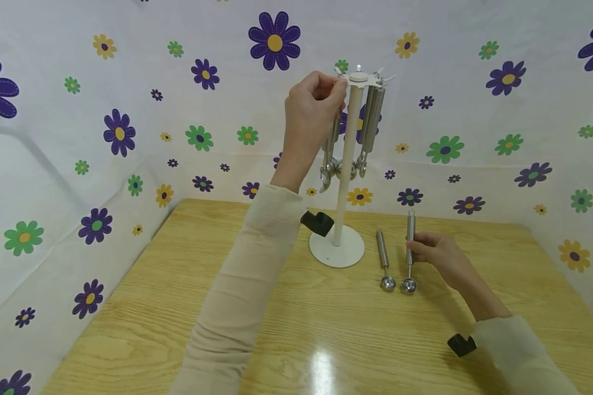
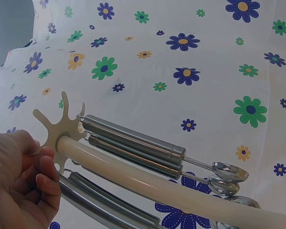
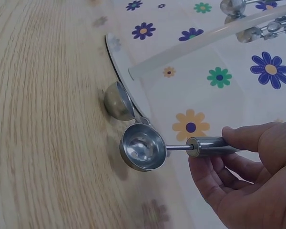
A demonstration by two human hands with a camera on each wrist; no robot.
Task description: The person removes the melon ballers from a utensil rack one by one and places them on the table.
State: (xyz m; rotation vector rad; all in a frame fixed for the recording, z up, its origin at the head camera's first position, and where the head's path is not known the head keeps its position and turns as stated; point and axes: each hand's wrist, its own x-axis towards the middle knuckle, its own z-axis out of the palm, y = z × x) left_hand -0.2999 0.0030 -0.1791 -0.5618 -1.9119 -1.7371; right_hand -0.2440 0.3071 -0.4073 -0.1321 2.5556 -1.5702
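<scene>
A white utensil stand (image 1: 350,164) with a hooked top rises from a round base, with several metal-handled utensils (image 1: 373,118) hanging from its hooks. My left hand (image 1: 316,104) is at the left of the hooked top (image 2: 62,133), thumb and fingertips pinching one hook arm; the exact contact is partly hidden by the fingers. My right hand (image 1: 437,255) grips the steel handle of a melon baller (image 1: 409,258), its round bowl (image 3: 143,147) low over the table. Just left of it, a second melon baller (image 1: 383,258) lies on the table.
The wooden table (image 1: 202,307) reaches back to a flower-printed cloth (image 1: 217,66) that hangs behind and at the sides. The stand's round base (image 1: 321,255) lies left of the two melon ballers. A black strap piece (image 1: 318,224) sits by my left cuff.
</scene>
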